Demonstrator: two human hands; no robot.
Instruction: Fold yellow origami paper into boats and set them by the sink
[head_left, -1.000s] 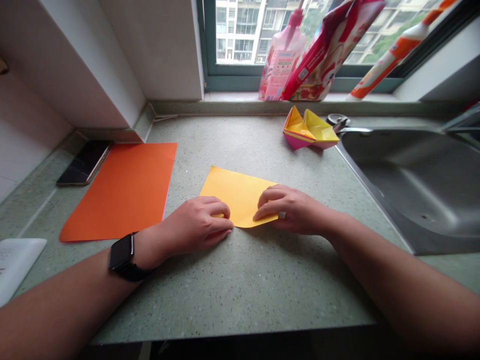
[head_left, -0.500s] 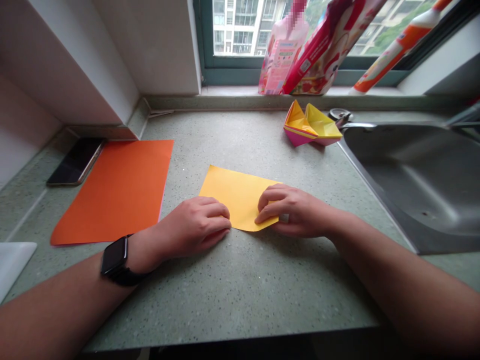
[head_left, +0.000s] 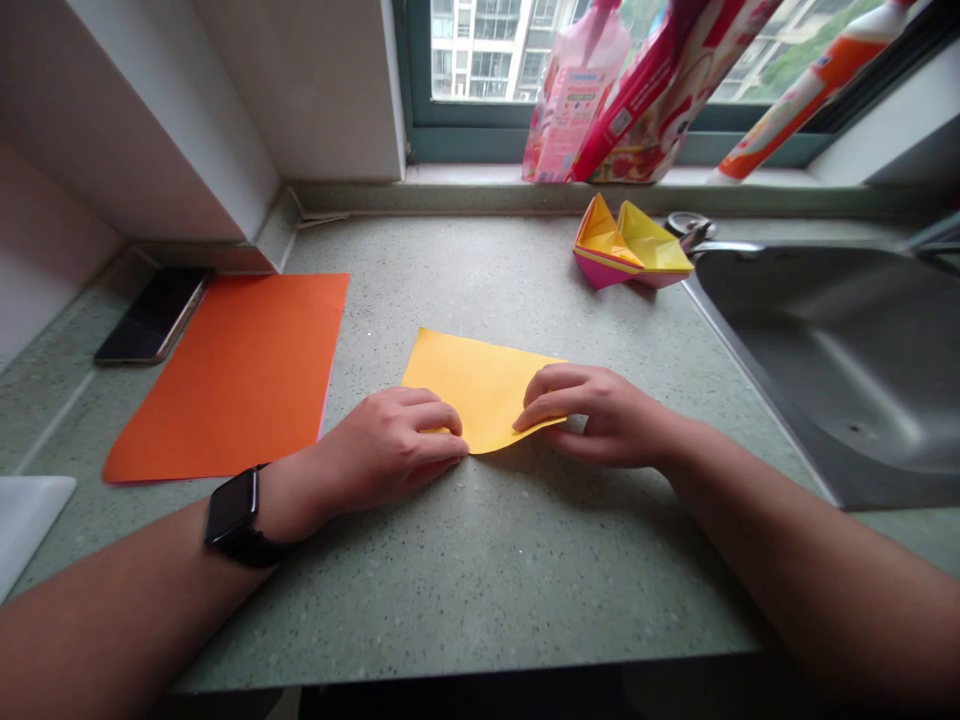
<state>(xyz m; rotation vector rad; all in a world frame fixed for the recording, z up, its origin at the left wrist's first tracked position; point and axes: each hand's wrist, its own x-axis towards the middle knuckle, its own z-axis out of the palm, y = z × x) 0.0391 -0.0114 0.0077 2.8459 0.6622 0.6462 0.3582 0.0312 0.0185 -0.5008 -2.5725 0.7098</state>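
Note:
A yellow sheet of paper [head_left: 480, 385] lies on the speckled counter between my hands, its near right part curving upward. My left hand [head_left: 405, 435] is closed over the near left edge, fingertips and thumb together on the paper. At the right edge my right hand [head_left: 592, 415] pinches the paper, fingers on top and thumb underneath, lifting it off the counter. The paper's near corners are partly hidden by my hands. Farther back, folded paper boats [head_left: 630, 245] in yellow, orange and pink stand near the sink.
To the left lies a stack of paper with an orange sheet [head_left: 240, 380] on top, beside a phone [head_left: 154, 315]. A steel sink [head_left: 847, 370] is on the right. Bottles and a pink packet [head_left: 652, 100] stand on the windowsill. A white object [head_left: 30, 520] shows at the left edge.
My right hand has raised the near right part of the yellow paper, which now bends up more. My left hand stays at the near left edge. The view has shifted slightly.

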